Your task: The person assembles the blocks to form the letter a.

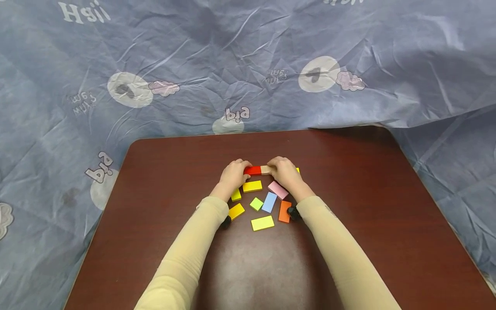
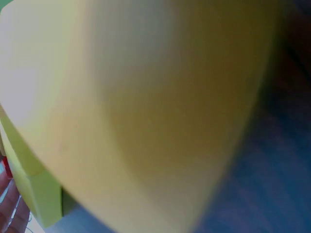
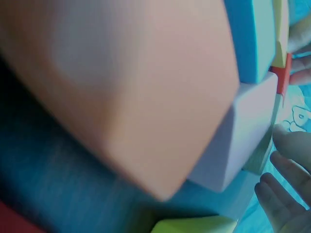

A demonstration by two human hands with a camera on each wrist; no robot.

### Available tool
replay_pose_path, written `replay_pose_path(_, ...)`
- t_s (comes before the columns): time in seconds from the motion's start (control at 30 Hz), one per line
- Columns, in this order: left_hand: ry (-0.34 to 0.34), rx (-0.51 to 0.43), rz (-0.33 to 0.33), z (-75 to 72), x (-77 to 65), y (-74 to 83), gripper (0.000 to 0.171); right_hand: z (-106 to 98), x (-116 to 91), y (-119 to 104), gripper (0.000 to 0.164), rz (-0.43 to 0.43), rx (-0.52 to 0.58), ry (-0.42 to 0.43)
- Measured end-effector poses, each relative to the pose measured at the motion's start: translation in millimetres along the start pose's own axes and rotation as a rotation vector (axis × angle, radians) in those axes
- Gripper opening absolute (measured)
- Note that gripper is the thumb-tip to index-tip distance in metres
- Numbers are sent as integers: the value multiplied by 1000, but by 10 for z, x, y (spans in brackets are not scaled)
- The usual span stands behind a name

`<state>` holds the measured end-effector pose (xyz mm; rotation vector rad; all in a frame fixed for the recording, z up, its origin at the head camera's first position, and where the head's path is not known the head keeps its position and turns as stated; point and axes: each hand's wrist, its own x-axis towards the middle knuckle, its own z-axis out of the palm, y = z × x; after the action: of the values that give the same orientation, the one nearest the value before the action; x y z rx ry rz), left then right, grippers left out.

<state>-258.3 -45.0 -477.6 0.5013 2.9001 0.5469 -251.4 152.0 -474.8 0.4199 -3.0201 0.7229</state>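
Note:
A red block (image 1: 253,171) and a natural wood block (image 1: 265,169) lie end to end on the table. My left hand (image 1: 232,174) holds the red block's left end between thumb and fingers. At the other end, my right hand (image 1: 287,175) grips the wood block, covering part of it. The right wrist view shows the fingers of the right hand (image 3: 289,179) beside the pale block row. Just below the pair are a yellow block (image 1: 252,186) and a pink block (image 1: 277,190). A large blurred yellow block (image 2: 160,121) fills most of the left wrist view.
Nearer my body lie a blue block (image 1: 269,202), a small green block (image 1: 256,204), an orange block (image 1: 284,212), a lemon-yellow block (image 1: 262,223) and a deeper yellow block (image 1: 236,211). Another yellow piece (image 1: 298,170) peeks out behind my right hand. Printed cloth (image 1: 240,64) hangs beyond the brown table (image 1: 174,155).

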Motion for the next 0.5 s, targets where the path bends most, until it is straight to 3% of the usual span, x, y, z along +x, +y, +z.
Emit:
replay_pose_path(0.1,-8,7,14,1,-24,-19,42,-66,-38,47,28,33,24,45)
replay_pose_path(0.27,25,-10,30,-36,-56,-26,45,-225,-159,193,30,167,40,99)
replay_pose_path(0.5,67,-52,10,-119,-157,-89,42,-320,-381,345,39,321,23,82)
